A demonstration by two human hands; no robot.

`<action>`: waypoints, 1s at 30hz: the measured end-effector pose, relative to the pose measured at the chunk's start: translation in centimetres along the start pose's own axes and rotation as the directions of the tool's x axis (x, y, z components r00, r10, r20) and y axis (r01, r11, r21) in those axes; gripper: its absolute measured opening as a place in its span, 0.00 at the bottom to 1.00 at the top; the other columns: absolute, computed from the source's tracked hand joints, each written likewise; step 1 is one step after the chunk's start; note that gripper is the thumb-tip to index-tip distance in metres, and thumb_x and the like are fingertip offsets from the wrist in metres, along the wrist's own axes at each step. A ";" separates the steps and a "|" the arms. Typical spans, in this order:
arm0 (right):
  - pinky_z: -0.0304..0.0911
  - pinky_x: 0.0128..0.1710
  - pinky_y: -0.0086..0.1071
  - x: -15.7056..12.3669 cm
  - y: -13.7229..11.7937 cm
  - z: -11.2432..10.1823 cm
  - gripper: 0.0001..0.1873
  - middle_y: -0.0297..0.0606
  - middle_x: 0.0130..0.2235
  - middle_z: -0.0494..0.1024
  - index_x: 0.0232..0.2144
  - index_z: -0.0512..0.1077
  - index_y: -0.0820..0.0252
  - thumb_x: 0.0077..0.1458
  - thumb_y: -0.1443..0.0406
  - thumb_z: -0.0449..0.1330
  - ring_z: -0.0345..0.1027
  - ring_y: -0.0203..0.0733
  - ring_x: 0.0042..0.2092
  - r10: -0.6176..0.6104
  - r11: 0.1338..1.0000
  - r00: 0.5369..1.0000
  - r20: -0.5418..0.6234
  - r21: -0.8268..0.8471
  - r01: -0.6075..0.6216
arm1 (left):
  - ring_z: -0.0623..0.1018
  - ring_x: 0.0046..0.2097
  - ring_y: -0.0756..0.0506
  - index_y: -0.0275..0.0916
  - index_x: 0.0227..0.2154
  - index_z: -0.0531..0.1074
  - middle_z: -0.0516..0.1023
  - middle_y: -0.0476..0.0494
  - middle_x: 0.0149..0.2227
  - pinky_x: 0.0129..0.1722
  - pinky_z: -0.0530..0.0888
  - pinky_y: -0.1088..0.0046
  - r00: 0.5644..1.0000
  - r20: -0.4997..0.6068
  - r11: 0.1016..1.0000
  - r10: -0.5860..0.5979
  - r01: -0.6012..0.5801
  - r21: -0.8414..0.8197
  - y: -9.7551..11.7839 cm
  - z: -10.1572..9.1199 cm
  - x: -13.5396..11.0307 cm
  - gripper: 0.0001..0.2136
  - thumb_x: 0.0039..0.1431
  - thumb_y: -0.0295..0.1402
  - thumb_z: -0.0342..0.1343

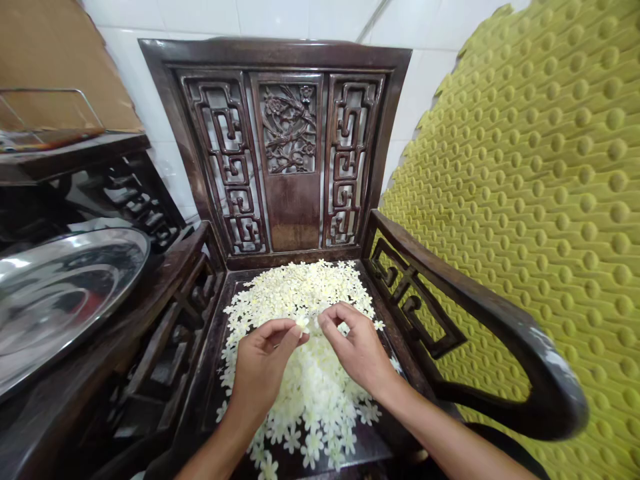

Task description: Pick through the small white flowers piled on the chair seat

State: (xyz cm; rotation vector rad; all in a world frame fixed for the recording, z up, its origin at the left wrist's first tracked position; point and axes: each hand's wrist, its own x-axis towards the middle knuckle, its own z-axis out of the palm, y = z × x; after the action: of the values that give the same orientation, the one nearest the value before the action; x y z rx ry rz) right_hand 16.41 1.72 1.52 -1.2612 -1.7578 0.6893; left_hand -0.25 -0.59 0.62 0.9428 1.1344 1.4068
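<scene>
A person's two bare hands reach forward over the seat of a dark carved wooden chair (275, 50). Covering much of the seat is a loose heap of small cream-white flowers (313, 383), each with several narrow petals and a pale yellow centre. The heap spreads from near the backrest towards the front edge of the seat, with a few flowers lying apart at its sides.

The hands are apart, though their fingertips come near each other above the middle of the heap. The left hand (263, 363) pinches a small flower (302, 324) between thumb and fingers. The right hand (357, 347) has its thumb and forefinger drawn close together just beside it, and whether they hold a flower is hard to tell.

The chair's backrest has fretwork side panels around a central panel carved with a flowering branch (289, 128). Its curved right armrest (480, 300) ends in a worn, scuffed tip. To the left of the chair sits a large shiny steel tray (60, 293), tilted and reflecting the room, beside more dark carved woodwork (135, 200). A wire rack (50, 110) lies against brown cardboard (55, 60) at upper left. A yellow-green dimpled mat (540, 200) fills the right side, and white wall tiles (425, 67) rise behind the chair.
</scene>
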 end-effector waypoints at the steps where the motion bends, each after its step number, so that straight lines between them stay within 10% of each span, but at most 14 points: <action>1: 0.59 0.34 0.32 -0.1 -0.2 0.0 0.09 0.34 0.32 0.72 0.30 0.70 0.58 0.64 0.64 0.56 0.66 0.40 0.34 -0.002 1.000 1.000 -0.018 -0.017 0.001 | 0.83 0.34 0.46 0.36 0.30 0.78 0.82 0.49 0.29 0.42 0.80 0.70 1.000 -0.006 1.000 -0.003 0.003 -0.003 0.1 0.0 0.0 0.06 0.53 0.34 0.67; 13: 0.59 0.42 0.36 -0.6 -1.0 -0.2 0.06 0.34 0.33 0.78 0.37 0.74 0.56 0.65 0.67 0.57 0.70 0.40 0.37 -0.266 0.964 0.958 0.104 0.014 0.266 | 0.80 0.30 0.49 0.36 0.26 0.79 0.82 0.47 0.25 0.34 0.77 0.76 0.995 0.096 0.994 0.018 -0.029 0.108 0.2 -0.1 -0.1 0.06 0.51 0.32 0.67; 30: 0.61 0.39 0.34 -0.5 -0.7 0.0 0.06 0.34 0.30 0.77 0.30 0.73 0.57 0.61 0.66 0.59 0.69 0.41 0.35 -0.133 0.987 0.991 0.006 0.095 0.132 | 0.82 0.33 0.47 0.37 0.29 0.80 0.84 0.46 0.30 0.38 0.77 0.74 0.994 0.088 0.989 0.059 -0.070 0.127 0.0 0.0 -0.3 0.06 0.54 0.34 0.66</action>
State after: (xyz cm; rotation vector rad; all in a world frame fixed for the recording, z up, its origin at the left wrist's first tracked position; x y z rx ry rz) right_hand 16.18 1.03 1.89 -1.0686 -1.7800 0.6956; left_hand -0.19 -0.92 0.61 1.1304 1.1517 1.3446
